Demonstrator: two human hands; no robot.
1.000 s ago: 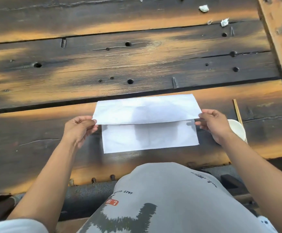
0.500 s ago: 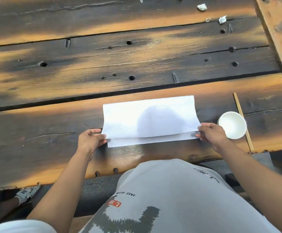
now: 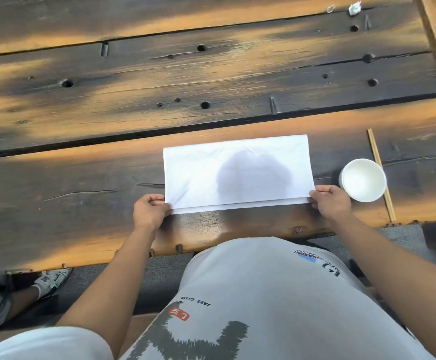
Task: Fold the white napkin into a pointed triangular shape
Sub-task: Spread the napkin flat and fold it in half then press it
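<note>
The white napkin (image 3: pixel 237 172) lies on the dark wooden table (image 3: pixel 81 178), folded in half into a wide rectangle with the fold on its far side. Its upper layer stops just short of the lower layer along the near edge, leaving a thin strip showing. My left hand (image 3: pixel 149 210) pinches the near left corner of the upper layer. My right hand (image 3: pixel 328 201) pinches the near right corner. A shadow of my head falls across the napkin's middle.
A white paper cup (image 3: pixel 363 180) stands just right of my right hand, with a wooden chopstick (image 3: pixel 381 175) lying behind and beside it. Small paper scraps (image 3: pixel 354 7) lie at the far right. The table's near edge (image 3: pixel 211 245) runs close to my body.
Both hands have drawn the napkin's upper layer toward me, from half open to almost level with the near edge. The lower layer now shows only as a thin strip.
</note>
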